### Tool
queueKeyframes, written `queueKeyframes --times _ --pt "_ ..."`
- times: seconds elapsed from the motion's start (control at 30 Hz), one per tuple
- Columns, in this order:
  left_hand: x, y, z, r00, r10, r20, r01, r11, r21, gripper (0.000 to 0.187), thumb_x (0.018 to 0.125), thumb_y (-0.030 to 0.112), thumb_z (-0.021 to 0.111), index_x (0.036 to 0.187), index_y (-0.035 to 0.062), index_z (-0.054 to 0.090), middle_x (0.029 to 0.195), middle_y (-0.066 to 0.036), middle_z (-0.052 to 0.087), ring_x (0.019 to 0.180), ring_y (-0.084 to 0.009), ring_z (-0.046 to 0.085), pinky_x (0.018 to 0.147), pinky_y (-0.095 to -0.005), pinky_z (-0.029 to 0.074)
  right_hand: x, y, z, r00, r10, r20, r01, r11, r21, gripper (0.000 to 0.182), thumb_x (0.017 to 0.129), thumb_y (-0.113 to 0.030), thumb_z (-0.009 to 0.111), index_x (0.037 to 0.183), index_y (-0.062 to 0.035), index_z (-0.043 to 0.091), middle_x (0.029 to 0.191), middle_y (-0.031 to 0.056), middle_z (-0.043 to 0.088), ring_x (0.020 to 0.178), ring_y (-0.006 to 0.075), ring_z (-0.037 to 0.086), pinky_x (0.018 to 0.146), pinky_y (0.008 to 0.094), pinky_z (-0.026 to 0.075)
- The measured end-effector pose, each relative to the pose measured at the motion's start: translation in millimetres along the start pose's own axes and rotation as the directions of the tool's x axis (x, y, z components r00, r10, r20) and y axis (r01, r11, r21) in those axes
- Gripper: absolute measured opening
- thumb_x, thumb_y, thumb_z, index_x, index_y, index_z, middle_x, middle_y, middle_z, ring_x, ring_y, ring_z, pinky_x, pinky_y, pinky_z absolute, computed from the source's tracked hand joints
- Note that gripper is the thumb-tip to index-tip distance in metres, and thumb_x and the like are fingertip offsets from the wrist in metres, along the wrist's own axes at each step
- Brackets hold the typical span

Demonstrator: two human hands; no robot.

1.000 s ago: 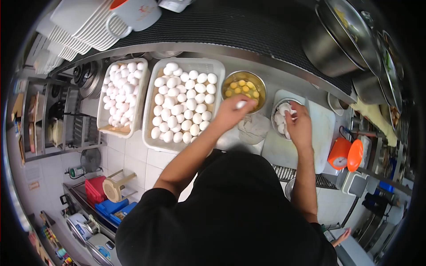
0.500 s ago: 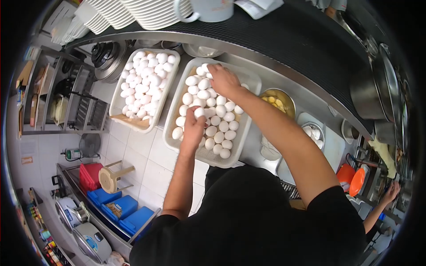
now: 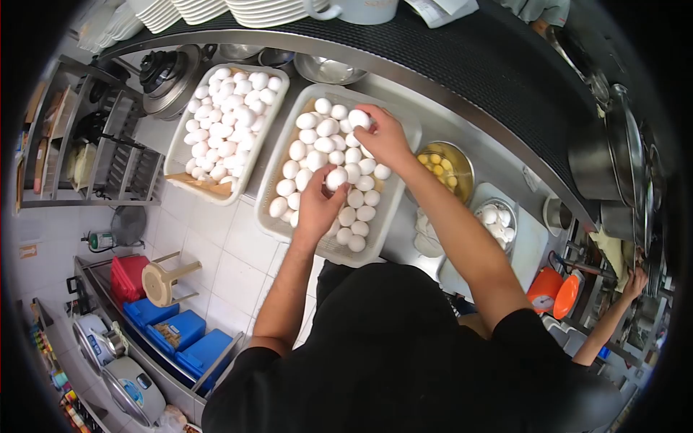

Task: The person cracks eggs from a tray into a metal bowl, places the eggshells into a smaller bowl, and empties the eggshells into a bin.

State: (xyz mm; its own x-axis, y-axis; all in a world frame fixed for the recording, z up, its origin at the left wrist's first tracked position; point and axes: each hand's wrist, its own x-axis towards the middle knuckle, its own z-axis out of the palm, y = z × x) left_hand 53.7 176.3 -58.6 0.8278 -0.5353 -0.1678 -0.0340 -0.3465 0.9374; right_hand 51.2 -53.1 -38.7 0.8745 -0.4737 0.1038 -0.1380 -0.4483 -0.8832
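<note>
A white basket (image 3: 268, 209) full of white eggs lies in front of me. My left hand (image 3: 320, 207) pinches an egg (image 3: 336, 178) between thumb and fingers over the basket's middle. Farther back in the same basket, my right hand (image 3: 385, 141) has its thumb and fingers closed round another egg (image 3: 359, 119). To the right of the basket stands a metal bowl (image 3: 471, 164) with yolks in clear liquid. Beyond it, a smaller bowl holds eggshells (image 3: 497, 220).
A second basket (image 3: 173, 155) heaped with eggs stands to the left. Above runs a dark shelf (image 3: 462, 76) with stacked plates (image 3: 271, 11). An orange scale (image 3: 546, 290) is at right, near another person's arm (image 3: 606, 325). A stool (image 3: 160, 283) stands on the tiled floor.
Both hands have shifted a little to the right over the basket. An egg now shows clearly in the right hand, lifted off the others. The view has tilted slightly.
</note>
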Motion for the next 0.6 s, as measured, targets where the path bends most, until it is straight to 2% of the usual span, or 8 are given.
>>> queueKeyframes --times 0.17,0.2,0.3,0.33,0.43,0.47,0.57,0.6 --pt "10 48 49 0.986 0.151 0.069 -0.144 0.985 -0.096 0.055 0.093 0.016 0.084 0.141 -0.0019 0.063 0.108 -0.014 0.077 0.085 -0.0152 0.073 0.078 -0.0317 0.061 -92 -45 -89 0.943 -0.127 -0.307 0.13 0.991 -0.009 0.058 0.087 -0.007 0.078 0.144 -0.0042 0.065 0.126 0.0152 0.066 0.099 0.024 0.07 0.086 0.0361 0.058" --pt "11 57 59 0.977 0.185 0.107 -0.186 0.983 -0.003 0.056 0.092 0.014 0.084 0.141 -0.0023 0.063 0.109 -0.015 0.076 0.085 -0.018 0.075 0.078 -0.0324 0.062 -107 -48 -99 0.903 -0.173 -0.394 0.17 0.985 -0.044 0.06 0.086 -0.006 0.079 0.144 -0.004 0.064 0.127 0.0149 0.065 0.1 0.0246 0.069 0.087 0.0359 0.058" --pt "11 78 93 0.94 0.291 0.18 -0.293 0.956 -0.016 0.054 0.092 0.011 0.083 0.141 -0.0021 0.064 0.117 -0.014 0.077 0.092 -0.0161 0.075 0.082 -0.0317 0.062 -139 -38 -119 0.735 -0.451 -0.507 0.278 0.882 -0.38 0.063 0.085 -0.004 0.08 0.146 -0.0048 0.064 0.132 0.0151 0.063 0.11 0.0287 0.069 0.093 0.0381 0.058" --pt "11 82 104 0.926 0.319 0.2 -0.321 0.947 -0.027 0.053 0.092 0.011 0.083 0.14 -0.0023 0.065 0.117 -0.014 0.077 0.092 -0.0163 0.075 0.082 -0.0316 0.062 -149 -34 -122 0.764 -0.436 -0.476 0.28 0.888 -0.365 0.061 0.087 -0.006 0.079 0.146 -0.006 0.065 0.131 0.0152 0.064 0.119 0.0321 0.067 0.101 0.0413 0.056" --pt "8 90 132 0.889 0.368 0.271 -0.372 0.927 -0.036 0.051 0.09 0.009 0.083 0.137 -0.0026 0.066 0.118 -0.016 0.076 0.092 -0.0196 0.076 0.081 -0.0327 0.062 -163 4 -124 0.905 -0.323 -0.277 0.214 0.908 -0.36 0.058 0.088 -0.009 0.078 0.145 -0.0069 0.065 0.13 0.0153 0.064 0.12 0.0323 0.067 0.101 0.0421 0.056" --pt "8 88 140 0.885 0.358 0.297 -0.368 0.929 -0.02 0.051 0.089 0.008 0.083 0.136 -0.0027 0.067 0.119 -0.018 0.075 0.09 -0.0223 0.076 0.08 -0.034 0.063 -168 13 -128 0.884 -0.347 -0.313 0.199 0.886 -0.42 0.056 0.089 -0.011 0.077 0.144 -0.0072 0.066 0.131 0.016 0.065 0.115 0.0303 0.069 0.095 0.0395 0.058" --pt "7 85 154 0.871 0.372 0.322 -0.394 0.919 0.001 0.051 0.088 0.007 0.081 0.136 -0.0022 0.066 0.123 -0.02 0.073 0.09 -0.0266 0.077 0.08 -0.0362 0.064 -178 6 -149 0.9 -0.108 -0.423 0.04 0.986 -0.164 0.055 0.09 -0.009 0.077 0.143 -0.0064 0.066 0.131 0.0174 0.065 0.11 0.0287 0.07 0.089 0.036 0.059" --pt "5 85 156 0.876 0.362 0.32 -0.382 0.924 0.0 0.051 0.089 0.007 0.081 0.136 -0.0018 0.065 0.125 -0.021 0.072 0.092 -0.0269 0.077 0.08 -0.0362 0.064 -179 14 -153 0.884 -0.105 -0.456 0.063 0.992 -0.106 0.048 0.095 -0.007 0.074 0.142 -0.004 0.064 0.128 0.0142 0.067 0.103 0.0227 0.07 0.086 0.0331 0.059"
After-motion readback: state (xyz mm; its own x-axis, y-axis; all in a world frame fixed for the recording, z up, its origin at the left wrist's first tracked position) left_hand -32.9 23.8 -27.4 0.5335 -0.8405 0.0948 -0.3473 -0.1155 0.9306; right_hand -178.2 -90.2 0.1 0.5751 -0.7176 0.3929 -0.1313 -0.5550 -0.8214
